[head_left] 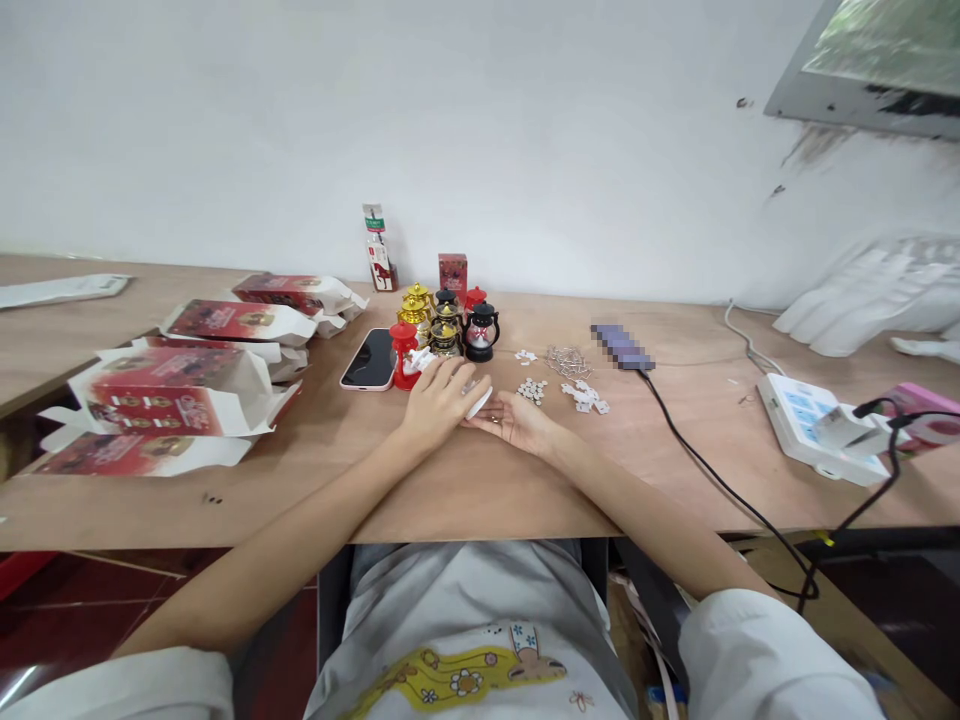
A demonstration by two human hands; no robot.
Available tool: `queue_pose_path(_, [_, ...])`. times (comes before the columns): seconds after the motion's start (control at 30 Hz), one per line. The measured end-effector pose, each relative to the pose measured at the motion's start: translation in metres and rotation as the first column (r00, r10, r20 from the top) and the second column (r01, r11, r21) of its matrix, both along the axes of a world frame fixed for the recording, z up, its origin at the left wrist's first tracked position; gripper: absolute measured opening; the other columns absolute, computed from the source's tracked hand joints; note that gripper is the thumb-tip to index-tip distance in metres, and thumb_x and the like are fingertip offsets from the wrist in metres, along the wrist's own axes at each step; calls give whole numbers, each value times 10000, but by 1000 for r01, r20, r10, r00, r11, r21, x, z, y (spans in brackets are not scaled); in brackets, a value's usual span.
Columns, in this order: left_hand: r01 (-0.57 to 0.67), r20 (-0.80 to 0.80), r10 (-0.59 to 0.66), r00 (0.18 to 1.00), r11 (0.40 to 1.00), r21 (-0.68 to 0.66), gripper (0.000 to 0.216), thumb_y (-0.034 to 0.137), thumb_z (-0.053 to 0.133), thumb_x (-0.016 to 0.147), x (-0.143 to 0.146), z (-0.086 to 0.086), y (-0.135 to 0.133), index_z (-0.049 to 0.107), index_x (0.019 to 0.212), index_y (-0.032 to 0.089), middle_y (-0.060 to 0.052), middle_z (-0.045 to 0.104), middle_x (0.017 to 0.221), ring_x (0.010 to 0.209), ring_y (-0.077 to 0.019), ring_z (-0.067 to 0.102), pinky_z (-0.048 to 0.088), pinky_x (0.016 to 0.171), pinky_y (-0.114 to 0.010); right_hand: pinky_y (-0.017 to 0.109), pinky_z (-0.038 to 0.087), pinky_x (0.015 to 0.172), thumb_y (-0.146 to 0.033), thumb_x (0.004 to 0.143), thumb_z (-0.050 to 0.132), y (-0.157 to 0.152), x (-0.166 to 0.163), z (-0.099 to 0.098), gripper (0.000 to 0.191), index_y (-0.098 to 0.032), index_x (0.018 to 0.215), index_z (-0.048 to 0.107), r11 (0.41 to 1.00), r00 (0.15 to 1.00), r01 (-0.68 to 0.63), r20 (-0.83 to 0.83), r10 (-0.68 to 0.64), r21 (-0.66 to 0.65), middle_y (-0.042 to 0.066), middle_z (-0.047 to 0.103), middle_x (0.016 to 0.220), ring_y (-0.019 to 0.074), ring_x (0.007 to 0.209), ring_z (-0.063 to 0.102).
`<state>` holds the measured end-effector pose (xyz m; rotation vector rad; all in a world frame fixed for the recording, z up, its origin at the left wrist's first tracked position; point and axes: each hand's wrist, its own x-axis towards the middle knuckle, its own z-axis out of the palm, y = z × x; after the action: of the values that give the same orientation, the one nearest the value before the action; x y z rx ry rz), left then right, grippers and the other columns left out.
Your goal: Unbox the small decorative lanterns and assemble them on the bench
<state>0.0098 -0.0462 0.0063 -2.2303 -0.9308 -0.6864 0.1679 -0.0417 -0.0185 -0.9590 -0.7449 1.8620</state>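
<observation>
My left hand (444, 398), palm down, has its fingers closed on a small white disc-like piece (478, 403) tilted on edge. Facing it, my right hand (517, 420) is turned partly palm up. Its fingertips pinch close to the white piece; what lies between them is too small to make out. Just beyond my left hand stands a red mini lantern (403, 350) with white bits beside it. Behind are a black mini lantern (481, 333) and several gold, bronze and red ones. Right of my hands lie small round discs (532, 390), white plastic pieces (585, 397) and thin metal pieces (568, 362).
A phone (369, 360) lies left of the lanterns. Open red-and-white boxes (176, 385) cover the left side. A bottle (380, 262) and a small red box (453, 272) stand near the wall. To the right are a cabled blurred device (622, 346) and a power strip (814, 430).
</observation>
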Motion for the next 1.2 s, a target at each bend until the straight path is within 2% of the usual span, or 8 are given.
queue_pose_path(0.1, [-22, 79, 23, 997, 1000, -19, 325, 145, 423, 921, 0, -3, -3, 619, 1156, 255, -92, 672, 1094, 1120, -230, 572, 428, 952, -413, 322, 607, 788, -136, 825, 435, 7, 4, -6, 207, -182, 693, 588, 980, 985, 170, 4, -171, 108, 59, 666, 695, 149, 720, 667])
queue_pose_path(0.2, [16, 106, -16, 994, 1000, 1, 322, 134, 435, 917, 7, -5, -6, 607, 1178, 212, -104, 674, 1098, 1114, -219, 582, 417, 982, -393, 295, 597, 750, -185, 801, 466, 20, 17, -6, 171, -196, 681, 588, 901, 915, 396, 2, -403, 177, 52, 665, 693, 144, 705, 651])
queue_pose_path(0.37, [87, -163, -87, 983, 996, -3, 318, 57, 367, 910, 34, -3, 5, 665, 1018, 88, -140, 685, 1004, 1058, -204, 610, 453, 968, -342, 260, 550, 686, -237, 779, 412, 45, 49, -2, 208, -196, 668, 583, 699, 716, 666, 41, -697, 259, 27, 652, 667, 122, 635, 616])
queue_pose_path(0.47, [89, -276, -112, 955, 992, -92, 406, -16, 373, 843, 49, -2, 21, 640, 1128, 95, -150, 666, 1098, 1146, -224, 573, 419, 1059, -393, 271, 537, 708, -286, 792, 366, 55, 60, -8, 265, -203, 656, 577, 613, 617, 720, 104, -780, 325, 24, 657, 676, 129, 652, 621])
queue_pose_path(0.63, [32, -322, -99, 942, 978, -206, 580, -20, 469, 713, 63, -9, 42, 601, 1228, 212, -102, 623, 1224, 1314, -273, 444, 340, 1129, -555, 316, 535, 784, -319, 785, 390, 66, 61, -22, 250, -210, 652, 571, 625, 621, 672, 158, -768, 397, 21, 672, 687, 157, 719, 654])
queue_pose_path(0.77, [-5, -337, -73, 939, 974, -225, 570, -14, 456, 686, 66, -14, 57, 618, 1187, 203, -95, 628, 1209, 1336, -273, 414, 327, 1110, -616, 319, 514, 867, -241, 747, 418, 67, 58, -24, 197, -202, 666, 593, 650, 640, 636, 185, -745, 416, 20, 693, 743, 153, 810, 666])
queue_pose_path(0.97, [139, -332, -239, 912, 944, -300, 447, -25, 436, 736, 64, -18, 71, 655, 1090, 139, -103, 639, 1214, 1295, -195, 473, 323, 1159, -412, 298, 464, 945, -164, 705, 407, 62, 54, -21, 223, -176, 707, 630, 660, 668, 586, 181, -722, 471, 17, 712, 834, 130, 891, 650])
queue_pose_path(1.2, [319, -284, -374, 883, 921, -223, 344, 36, 397, 880, 47, -25, 51, 618, 1125, 134, -111, 608, 1269, 1222, -160, 539, 395, 1068, -316, 305, 474, 911, -198, 705, 416, 57, 50, -20, 217, -173, 674, 629, 676, 692, 542, 192, -696, 499, 19, 706, 795, 141, 867, 648])
